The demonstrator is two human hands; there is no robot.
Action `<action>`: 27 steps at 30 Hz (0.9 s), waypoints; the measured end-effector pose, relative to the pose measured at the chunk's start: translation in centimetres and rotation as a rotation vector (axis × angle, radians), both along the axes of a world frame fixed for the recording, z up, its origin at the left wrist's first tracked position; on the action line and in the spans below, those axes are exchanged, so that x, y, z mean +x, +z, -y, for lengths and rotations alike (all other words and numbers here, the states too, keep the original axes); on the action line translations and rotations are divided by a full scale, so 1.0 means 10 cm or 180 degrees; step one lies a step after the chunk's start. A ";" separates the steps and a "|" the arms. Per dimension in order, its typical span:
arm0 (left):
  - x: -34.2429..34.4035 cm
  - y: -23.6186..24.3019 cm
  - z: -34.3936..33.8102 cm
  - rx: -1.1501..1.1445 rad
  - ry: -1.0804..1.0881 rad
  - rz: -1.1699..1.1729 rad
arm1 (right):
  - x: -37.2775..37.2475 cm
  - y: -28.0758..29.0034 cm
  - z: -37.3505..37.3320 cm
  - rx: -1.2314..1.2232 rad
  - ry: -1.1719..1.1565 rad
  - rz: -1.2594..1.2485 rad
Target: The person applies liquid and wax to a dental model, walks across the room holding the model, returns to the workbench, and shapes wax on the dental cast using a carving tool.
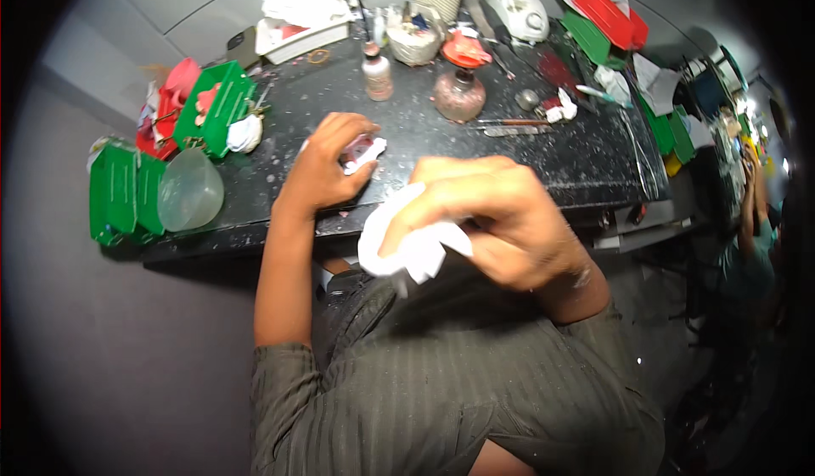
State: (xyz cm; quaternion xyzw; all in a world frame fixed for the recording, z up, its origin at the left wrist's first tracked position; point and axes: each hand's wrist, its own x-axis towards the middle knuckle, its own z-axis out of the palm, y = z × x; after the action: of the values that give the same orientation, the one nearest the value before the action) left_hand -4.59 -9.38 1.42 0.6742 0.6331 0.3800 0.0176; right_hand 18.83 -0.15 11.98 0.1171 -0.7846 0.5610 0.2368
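My left hand (pixel 327 166) rests at the front part of the black bench, its fingers curled round a small white-edged piece with a pinkish-red inside (pixel 363 152). Its exact kind cannot be made out, as the fingers hide part of it. My right hand (pixel 509 221) is raised in front of the bench edge, nearer to my body, and grips a crumpled white cloth or tissue (pixel 416 243). The cloth is somewhat blurred and hangs below the fingers, apart from the left hand.
The black bench (pixel 289 128) holds a pink-stained bottle (pixel 377 77), a round glass jar (pixel 459 96), slim metal tools (pixel 518 128) and tweezers (pixel 637 158). A translucent cup (pixel 191 191) and green trays (pixel 115 194) stand left. A person (pixel 751 238) is at the far right.
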 end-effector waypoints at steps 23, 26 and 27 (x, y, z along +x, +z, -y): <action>-0.05 -0.15 -0.05 0.0117 -0.0009 0.0353 | -3.47 -0.61 -0.54 0.3128 -0.1639 0.2024; -0.02 -0.11 -0.05 -0.0216 -0.0011 0.0194 | -3.31 -0.58 -0.52 0.2915 -0.1732 0.1574; 0.00 -0.07 -0.07 -0.0415 0.0001 0.0434 | -3.18 -0.61 -0.45 0.2888 -0.2216 0.0782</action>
State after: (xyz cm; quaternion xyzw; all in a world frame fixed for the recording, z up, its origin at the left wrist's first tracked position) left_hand -4.62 -8.65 0.69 0.6440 0.6540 0.3830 0.1044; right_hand -12.96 4.36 5.89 -0.1237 -0.9603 0.0676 0.2407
